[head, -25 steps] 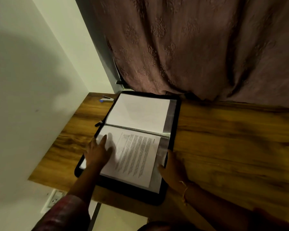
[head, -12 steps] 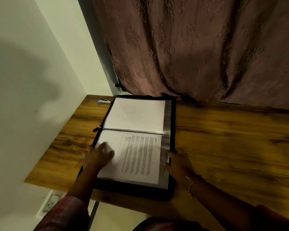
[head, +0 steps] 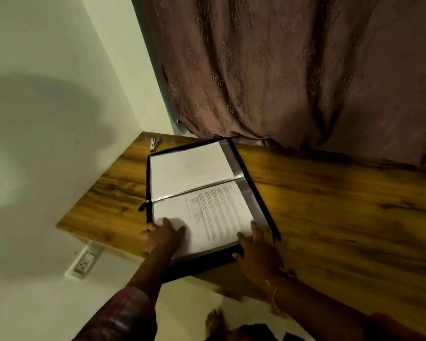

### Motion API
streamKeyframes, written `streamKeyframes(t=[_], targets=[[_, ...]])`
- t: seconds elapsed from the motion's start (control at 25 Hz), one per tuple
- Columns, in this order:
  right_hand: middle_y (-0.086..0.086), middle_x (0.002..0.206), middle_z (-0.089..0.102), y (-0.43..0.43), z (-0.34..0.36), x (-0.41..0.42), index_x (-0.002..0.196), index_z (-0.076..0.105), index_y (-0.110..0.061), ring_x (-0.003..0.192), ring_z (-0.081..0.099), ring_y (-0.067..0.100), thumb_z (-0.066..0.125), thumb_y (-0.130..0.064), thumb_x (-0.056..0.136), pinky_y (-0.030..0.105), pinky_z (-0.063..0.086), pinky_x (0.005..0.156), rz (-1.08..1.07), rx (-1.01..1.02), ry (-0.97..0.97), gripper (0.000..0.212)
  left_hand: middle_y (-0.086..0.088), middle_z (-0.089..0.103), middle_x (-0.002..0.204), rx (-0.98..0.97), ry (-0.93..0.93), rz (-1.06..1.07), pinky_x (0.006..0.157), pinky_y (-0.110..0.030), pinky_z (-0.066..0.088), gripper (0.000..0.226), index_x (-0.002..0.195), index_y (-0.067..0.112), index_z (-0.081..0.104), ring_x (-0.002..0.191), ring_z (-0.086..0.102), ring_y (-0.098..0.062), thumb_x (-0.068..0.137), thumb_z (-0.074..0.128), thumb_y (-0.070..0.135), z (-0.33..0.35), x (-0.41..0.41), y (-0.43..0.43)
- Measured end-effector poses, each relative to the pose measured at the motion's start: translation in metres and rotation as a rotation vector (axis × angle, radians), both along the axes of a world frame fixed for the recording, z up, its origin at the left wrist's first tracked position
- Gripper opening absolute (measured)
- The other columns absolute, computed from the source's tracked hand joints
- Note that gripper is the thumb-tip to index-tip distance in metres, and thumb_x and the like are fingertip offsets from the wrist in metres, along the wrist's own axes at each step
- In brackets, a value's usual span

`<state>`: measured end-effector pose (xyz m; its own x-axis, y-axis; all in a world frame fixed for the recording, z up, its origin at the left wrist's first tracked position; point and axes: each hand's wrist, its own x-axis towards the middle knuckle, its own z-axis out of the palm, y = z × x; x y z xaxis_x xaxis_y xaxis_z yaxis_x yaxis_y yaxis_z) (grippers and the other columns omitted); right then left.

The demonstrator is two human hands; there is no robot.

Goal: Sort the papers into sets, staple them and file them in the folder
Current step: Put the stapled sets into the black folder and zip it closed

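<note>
Left hand (head: 164,236) and right hand (head: 258,251) lie flat on the open folder (head: 202,265), gripping nothing.
The left presses the printed paper (head: 221,212) in its clear sleeve, probably to seat it; the right pins the folder's near corner against sliding on the table (head: 342,217). The stapler (head: 154,144) lies at the far corner.

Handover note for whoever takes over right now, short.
Left hand: flat on the printed sheet, holding nothing.
Right hand: fingers spread on the folder's near right corner.
Folder open on the table; printed sheet sleeved on the near side, blank-looking sheet on the far side; stapler at the table's far left corner.
Done: those sheets filed.
Left: no loose papers visible; likely close the folder.
</note>
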<state>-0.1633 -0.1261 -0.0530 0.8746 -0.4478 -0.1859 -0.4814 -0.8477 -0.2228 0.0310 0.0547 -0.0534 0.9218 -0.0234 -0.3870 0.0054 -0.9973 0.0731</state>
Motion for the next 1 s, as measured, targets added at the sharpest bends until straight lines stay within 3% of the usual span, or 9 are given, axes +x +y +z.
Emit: streamKeyframes(t=[0.08,0.16,0.2,0.32,0.48,0.64,0.8,1.0], targets=[[0.013,0.145,0.044,0.000,-0.006,-0.012,0.124,0.068,-0.026,0.129,0.040,0.037,0.079,-0.055,0.075,0.048,0.051,0.090,0.005,-0.038,-0.052,0.059,-0.025,0.023,0.157,0.005,0.012,0.005,0.114,-0.054,0.029,0.087,0.157,0.019,0.020,0.140,0.026,-0.047,0.091,0.038,0.074,-0.001,-0.017,-0.008],[0.010,0.119,0.060,-0.001,-0.005,-0.019,0.101,0.077,-0.022,0.103,0.053,0.031,0.090,-0.055,0.057,0.037,0.054,0.064,-0.040,-0.036,-0.089,0.056,-0.021,0.037,0.151,0.003,0.021,-0.017,0.112,-0.052,0.031,0.088,0.154,0.017,0.026,0.137,0.034,-0.043,0.089,0.035,0.075,-0.004,-0.027,-0.014],[0.010,0.119,0.060,-0.003,-0.004,-0.020,0.103,0.076,-0.023,0.102,0.054,0.031,0.088,-0.058,0.059,0.036,0.054,0.064,-0.038,-0.017,-0.093,0.057,-0.020,0.040,0.149,-0.021,0.031,-0.014,0.111,-0.050,0.033,0.086,0.152,0.017,0.028,0.135,0.038,-0.042,0.089,0.035,0.075,-0.007,-0.032,-0.018],[0.013,0.145,0.043,-0.003,-0.010,-0.017,0.139,0.052,-0.025,0.128,0.039,0.035,0.060,-0.066,0.086,0.040,0.049,0.091,-0.047,-0.026,-0.106,0.068,-0.017,0.045,0.144,-0.080,0.058,-0.013,0.107,-0.043,0.038,0.083,0.149,0.016,0.032,0.131,0.045,-0.037,0.090,0.039,0.074,-0.002,-0.053,-0.029],[0.025,0.135,0.047,-0.018,-0.013,-0.005,0.126,0.063,-0.013,0.121,0.046,0.044,0.063,-0.067,0.080,0.048,0.052,0.088,-0.133,-0.002,-0.045,0.071,-0.014,0.052,0.141,-0.044,0.106,-0.168,0.109,-0.038,0.040,0.071,0.147,0.007,0.038,0.133,0.045,-0.033,0.099,0.043,0.059,0.019,-0.076,-0.045],[0.024,0.159,0.016,-0.044,-0.006,0.015,0.144,0.044,-0.017,0.145,0.020,0.044,0.044,-0.063,0.095,0.044,0.037,0.113,-0.147,0.054,-0.026,0.068,-0.016,0.054,0.138,0.055,0.108,-0.310,0.106,-0.037,0.040,0.057,0.137,0.006,0.052,0.128,0.048,-0.031,0.101,0.046,0.050,0.038,-0.079,-0.055],[0.018,0.165,0.006,-0.065,0.000,0.033,0.147,0.043,-0.020,0.151,0.008,0.039,0.047,-0.056,0.097,0.041,0.032,0.118,-0.119,0.118,-0.011,0.062,-0.014,0.044,0.139,0.215,-0.004,-0.502,0.103,-0.041,0.042,0.056,0.133,0.012,0.059,0.127,0.041,-0.032,0.098,0.050,0.056,0.040,-0.066,-0.058],[0.008,0.167,-0.004,-0.083,0.011,0.063,0.153,0.038,-0.020,0.154,-0.004,0.031,0.054,-0.039,0.099,0.034,0.012,0.122,-0.103,0.224,-0.050,0.059,-0.010,0.046,0.141,0.165,-0.029,-0.727,0.104,-0.041,0.043,0.049,0.124,0.013,0.064,0.127,0.046,-0.031,0.098,0.052,0.053,0.037,-0.032,-0.064]])
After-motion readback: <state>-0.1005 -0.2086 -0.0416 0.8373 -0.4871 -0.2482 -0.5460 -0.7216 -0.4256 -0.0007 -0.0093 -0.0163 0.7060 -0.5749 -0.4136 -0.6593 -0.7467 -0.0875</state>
